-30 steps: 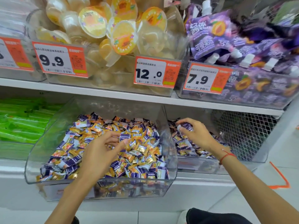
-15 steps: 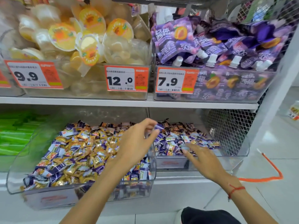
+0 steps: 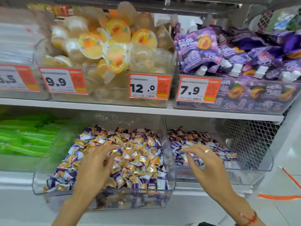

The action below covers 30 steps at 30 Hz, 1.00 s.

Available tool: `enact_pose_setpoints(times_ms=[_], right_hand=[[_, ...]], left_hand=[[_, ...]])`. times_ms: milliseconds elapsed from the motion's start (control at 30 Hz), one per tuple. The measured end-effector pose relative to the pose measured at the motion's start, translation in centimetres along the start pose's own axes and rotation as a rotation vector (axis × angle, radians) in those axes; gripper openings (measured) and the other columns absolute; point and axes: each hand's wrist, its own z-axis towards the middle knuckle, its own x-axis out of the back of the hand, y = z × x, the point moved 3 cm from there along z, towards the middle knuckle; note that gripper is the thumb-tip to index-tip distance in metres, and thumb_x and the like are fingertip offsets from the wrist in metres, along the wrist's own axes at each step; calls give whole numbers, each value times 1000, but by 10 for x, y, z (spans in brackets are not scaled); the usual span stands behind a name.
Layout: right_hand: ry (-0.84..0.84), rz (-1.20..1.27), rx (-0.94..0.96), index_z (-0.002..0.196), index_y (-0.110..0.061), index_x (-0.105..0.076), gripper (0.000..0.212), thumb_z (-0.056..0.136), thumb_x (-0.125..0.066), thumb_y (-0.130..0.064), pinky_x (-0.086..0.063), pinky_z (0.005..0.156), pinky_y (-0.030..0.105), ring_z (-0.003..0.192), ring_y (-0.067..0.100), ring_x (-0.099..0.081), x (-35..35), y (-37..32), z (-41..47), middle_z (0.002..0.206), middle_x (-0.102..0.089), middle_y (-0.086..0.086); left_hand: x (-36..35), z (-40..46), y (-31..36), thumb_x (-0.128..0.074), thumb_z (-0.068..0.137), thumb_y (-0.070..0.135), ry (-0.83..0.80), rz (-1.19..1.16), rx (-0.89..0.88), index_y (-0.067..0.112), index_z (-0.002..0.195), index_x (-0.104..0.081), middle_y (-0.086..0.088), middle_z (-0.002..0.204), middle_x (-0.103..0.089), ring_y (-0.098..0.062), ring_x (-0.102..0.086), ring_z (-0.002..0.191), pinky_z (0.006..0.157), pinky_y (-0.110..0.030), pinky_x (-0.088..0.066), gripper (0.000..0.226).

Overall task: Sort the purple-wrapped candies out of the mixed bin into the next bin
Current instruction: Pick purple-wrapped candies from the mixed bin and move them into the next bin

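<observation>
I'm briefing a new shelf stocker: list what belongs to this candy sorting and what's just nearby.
Job: mixed bin, purple-wrapped candies, next bin, left hand, right hand.
Nearby: jelly cups, purple drink pouches, green packets, price tags.

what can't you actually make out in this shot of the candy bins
- Head view, left hand: its own back hides whether the fingertips pinch a candy in the mixed bin.
- Right hand over the next bin: motion blur hides any candy held.
- Price tag: cut off by the left edge.
</observation>
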Motion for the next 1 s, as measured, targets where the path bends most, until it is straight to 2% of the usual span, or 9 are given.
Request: enact_pose_setpoints(times_ms=[100, 200, 367, 467, 533, 633, 767, 867, 1000], right_hand=[[-108, 22, 121, 98, -24, -68, 20, 93, -50, -29, -43, 75, 18, 91, 5, -56, -29, -51, 24, 93, -64, -14], [-397, -69, 61, 114, -28, -64, 21, 96, -52, -31, -46, 84, 27, 108, 8, -52, -74, -66, 45, 112, -61, -11], [-718, -278, -32, 138, -14, -40, 43, 99, -44, -33, -44, 89, 39, 119, 31, -47, -153, -52, 82, 129, -50, 11], [-730, -314, -97, 145, -14, -28, 51, 101, -35, -39, -34, 105, 44, 132, 33, -35, -195, -47, 105, 145, -37, 15], [-727, -331, -183, 149, -17, -20, 57, 101, -30, -45, -20, 113, 49, 139, 34, -24, -219, -48, 112, 152, -27, 15], [-736, -298, -288, 150, -26, -15, 57, 100, -30, -48, -5, 114, 51, 144, 32, -11, -246, -58, 111, 156, -17, 14], [-807, -224, -112, 147, -35, -23, 46, 102, -27, -43, -8, 115, 50, 141, 28, -17, -248, -71, 92, 153, -24, 8], [-881, -173, 38, 149, -39, -19, 46, 103, -19, -43, 3, 117, 47, 147, 19, 1, -221, -79, 66, 159, -12, -4], [-979, -137, 124, 145, -50, -20, 45, 101, -15, -48, 9, 117, 46, 146, 7, 4, -175, -85, 45, 157, -14, -19]], left_hand=[[0, -2, -36, -73, 81, 25, -82, 105, 98, 19, 113, -70, 0, 121, -65, -26, -61, 110, 89, -43, -49, 33], [0, -2, -51, -74, 78, 31, -119, 181, 165, 20, 115, -69, -1, 123, -65, -28, -59, 111, 94, -44, -47, 39], [20, 3, -70, -82, 70, 24, 85, 225, 165, 18, 103, -73, -7, 108, -69, -31, -62, 101, 89, -43, -39, 35], [20, 3, -76, -63, 88, 32, -29, 189, 114, 20, 124, -62, -2, 132, -58, -27, -50, 123, 97, -42, -42, 37], [14, 1, -74, -43, 98, 38, -126, 168, 100, 27, 137, -49, 7, 147, -41, -17, -35, 136, 107, -34, -32, 41], [11, 4, -71, -33, 101, 41, -143, 187, 71, 32, 140, -44, 12, 150, -35, -11, -27, 139, 111, -29, -23, 41], [10, 5, -71, -35, 100, 40, -134, 201, 78, 33, 140, -43, 13, 147, -38, -11, -32, 135, 109, -30, -25, 40], [9, 6, -69, -40, 99, 39, -86, 199, 80, 32, 138, -45, 12, 143, -44, -12, -39, 131, 106, -31, -30, 40], [6, 8, -66, -70, 82, 26, -106, 180, 51, 27, 113, -68, 7, 117, -65, -19, -62, 106, 88, -39, -48, 31]])
